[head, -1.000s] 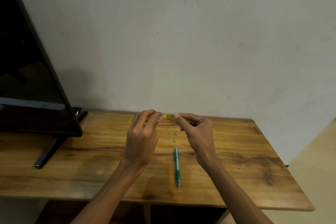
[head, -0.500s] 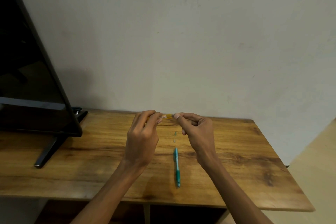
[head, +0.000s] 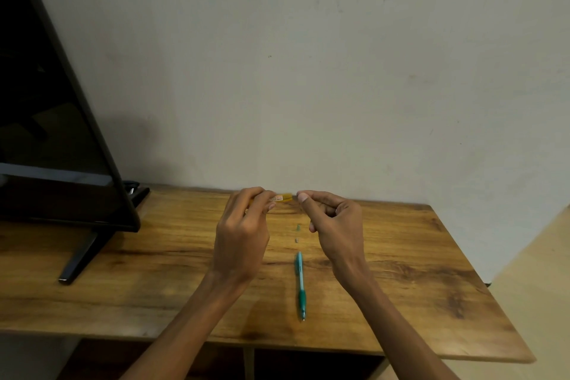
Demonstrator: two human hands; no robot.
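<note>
Case (head: 284, 197), slim translucent yellow, in left hand (head: 240, 241)

Dim, soft light. The screen (head: 46, 108) throws a wide shadow on the wall (head: 308, 71). Lines lean at the edges, and the yellow piece (head: 285, 197) looks blurred.

We face a plain pale wall (head: 308, 71) with faint scuffs, behind a wood-grain counter (head: 123, 287). A dark screen (head: 46, 133) stands at the left on a black foot (head: 78, 259). Beige floor (head: 539, 287) shows at the right; the light is dim
</note>
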